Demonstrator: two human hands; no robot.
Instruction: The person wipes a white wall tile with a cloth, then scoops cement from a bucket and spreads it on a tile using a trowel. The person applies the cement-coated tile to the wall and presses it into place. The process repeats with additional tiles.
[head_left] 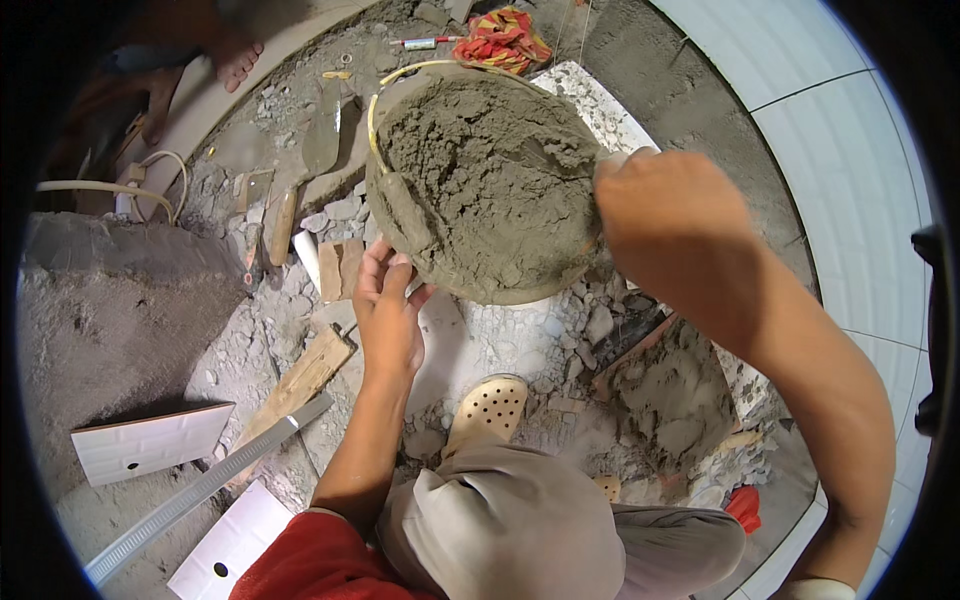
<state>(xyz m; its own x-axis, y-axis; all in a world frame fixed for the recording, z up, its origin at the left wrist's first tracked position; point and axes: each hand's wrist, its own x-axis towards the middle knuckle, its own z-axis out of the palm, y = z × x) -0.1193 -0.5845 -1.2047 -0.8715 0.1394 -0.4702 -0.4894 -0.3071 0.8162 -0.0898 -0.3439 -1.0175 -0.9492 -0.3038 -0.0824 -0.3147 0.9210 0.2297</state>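
A round bucket (518,296) full of wet grey mortar (480,180) stands ahead of me, its pale wire handle (372,130) lying along the far left rim. My right hand (675,205) is closed in a fist at the bucket's right rim. What it grips is hidden behind the fingers. At the near left rim is my left hand (388,305), its fingers loosely bent and apart, with nothing seen in them. I cannot tell whether it touches the bucket. Left of the bucket lies a trowel (322,130) with a wooden handle (284,228).
Rubble covers the floor around my feet. Cut white tiles (155,445) and a metal strip (210,487) lie at the left, by a wood piece (305,375). A mortar-smeared board (675,400) lies right. Another person's foot (238,65) shows far left, near a cable (90,186).
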